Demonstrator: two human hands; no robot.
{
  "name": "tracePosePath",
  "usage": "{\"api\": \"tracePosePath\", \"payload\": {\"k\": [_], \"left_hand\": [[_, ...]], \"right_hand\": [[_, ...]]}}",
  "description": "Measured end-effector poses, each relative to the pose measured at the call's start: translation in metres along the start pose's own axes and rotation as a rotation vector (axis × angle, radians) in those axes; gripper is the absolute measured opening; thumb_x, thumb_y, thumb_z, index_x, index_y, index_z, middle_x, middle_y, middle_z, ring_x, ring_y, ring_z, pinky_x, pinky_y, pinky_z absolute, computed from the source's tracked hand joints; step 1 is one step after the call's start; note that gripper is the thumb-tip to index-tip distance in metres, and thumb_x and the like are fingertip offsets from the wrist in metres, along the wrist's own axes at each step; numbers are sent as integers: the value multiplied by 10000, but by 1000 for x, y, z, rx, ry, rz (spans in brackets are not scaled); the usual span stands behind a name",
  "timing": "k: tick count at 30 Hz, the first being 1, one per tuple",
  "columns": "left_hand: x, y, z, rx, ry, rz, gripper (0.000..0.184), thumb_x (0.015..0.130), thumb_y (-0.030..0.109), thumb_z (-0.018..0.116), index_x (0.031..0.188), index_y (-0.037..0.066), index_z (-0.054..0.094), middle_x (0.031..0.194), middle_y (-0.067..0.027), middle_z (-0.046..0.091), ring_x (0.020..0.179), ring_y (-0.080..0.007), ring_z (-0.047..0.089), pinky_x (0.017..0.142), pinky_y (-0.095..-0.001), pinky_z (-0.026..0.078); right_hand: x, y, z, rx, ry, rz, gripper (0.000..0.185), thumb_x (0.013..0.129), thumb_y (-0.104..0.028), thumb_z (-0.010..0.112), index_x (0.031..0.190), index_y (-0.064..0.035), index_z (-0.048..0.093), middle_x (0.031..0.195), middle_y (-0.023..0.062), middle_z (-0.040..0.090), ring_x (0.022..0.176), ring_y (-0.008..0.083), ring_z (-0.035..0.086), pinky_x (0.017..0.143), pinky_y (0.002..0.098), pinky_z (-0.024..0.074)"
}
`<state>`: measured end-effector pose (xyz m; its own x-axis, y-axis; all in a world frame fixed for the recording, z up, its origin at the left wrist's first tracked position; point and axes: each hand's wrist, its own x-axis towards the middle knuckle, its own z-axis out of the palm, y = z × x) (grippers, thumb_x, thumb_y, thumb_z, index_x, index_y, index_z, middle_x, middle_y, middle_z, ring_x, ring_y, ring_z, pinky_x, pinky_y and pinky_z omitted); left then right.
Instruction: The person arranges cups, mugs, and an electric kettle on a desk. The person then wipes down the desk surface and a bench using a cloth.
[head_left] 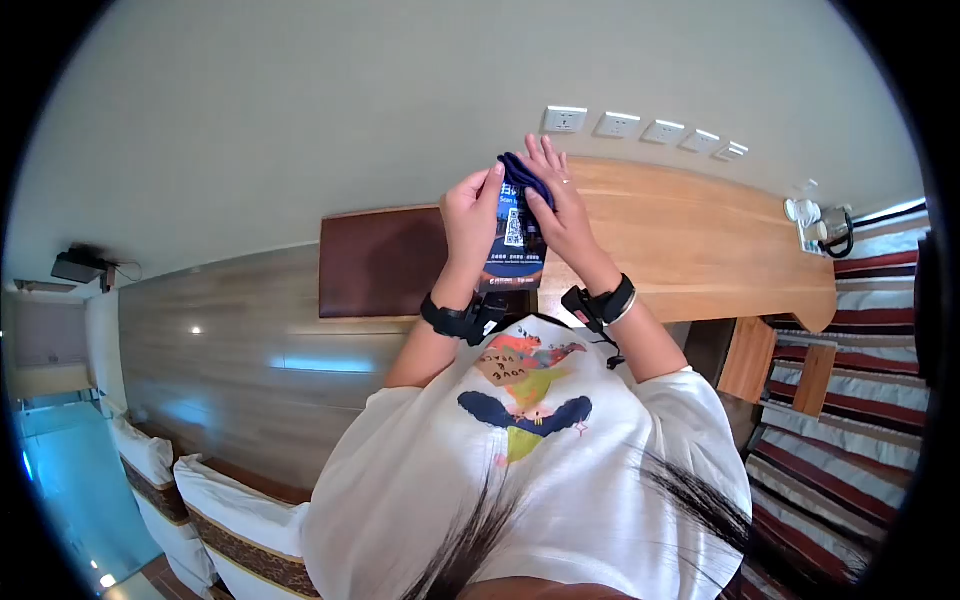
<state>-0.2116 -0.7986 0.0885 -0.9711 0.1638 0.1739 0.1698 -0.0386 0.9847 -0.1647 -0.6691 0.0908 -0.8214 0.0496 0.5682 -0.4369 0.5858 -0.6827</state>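
Note:
A dark card sign [513, 255] with a QR code and white lettering is held up in front of my chest. My left hand [470, 215] is closed on the sign's left edge, its thumb up near the top corner. A dark blue cloth [526, 176] is bunched over the sign's upper right part. My right hand [566, 208] grips this cloth against the sign, thumb in front and the other fingers stretched upward behind. The back of the sign is hidden. Both wrists wear black straps.
A wooden desk [680, 225] runs along the wall to the right, with a kettle [836, 232] at its far end. Several sockets [566, 119] line the wall. A brown padded bench [380, 262] lies left, a wooden chair [748, 360] right, pillows [235, 520] lower left.

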Motion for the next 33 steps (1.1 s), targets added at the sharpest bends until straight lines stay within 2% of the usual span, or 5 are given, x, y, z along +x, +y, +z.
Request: {"api": "tracePosePath", "payload": {"k": [12,14,17,27,33], "left_hand": [[-18,22,16,-223,102,200,272,881,180,506,873,-78,594,654,34,504,616,-29,400,539,-192,372],[-22,26,17,-291,86,210,265,893,166,481,912,-70,600,770,16,571,669,-25,454,592,-180,394],[-30,41,22,-312,140,247,264,897,164,471,913,-67,598,785,5,579,688,-31,474,613,-184,402],[-27,66,29,-375,142,272,261,885,167,492,860,-61,614,756,-27,597,685,-59,504,630,-199,410],[-8,79,27,-520,212,228,265,870,182,523,753,-42,602,640,35,519,578,-29,416,503,-180,335]], "right_hand": [[-11,-35,4,-117,104,-118,500,786,-100,490,1275,-82,383,1359,127,309,1279,325,221,1038,453,82],[-13,-41,3,-110,116,-121,505,782,-104,492,1274,-81,384,1361,127,308,1280,325,218,1038,452,78],[-15,-53,0,-120,140,-130,514,773,-110,494,1274,-78,385,1362,128,305,1283,325,213,1038,452,75],[-12,-70,-11,-167,213,-180,522,764,-117,494,1273,-75,388,1348,130,330,1270,330,247,1033,454,98],[-23,-73,-12,-263,123,-216,506,730,-122,499,1231,-76,446,1310,110,392,1250,310,296,1028,456,147]]}}
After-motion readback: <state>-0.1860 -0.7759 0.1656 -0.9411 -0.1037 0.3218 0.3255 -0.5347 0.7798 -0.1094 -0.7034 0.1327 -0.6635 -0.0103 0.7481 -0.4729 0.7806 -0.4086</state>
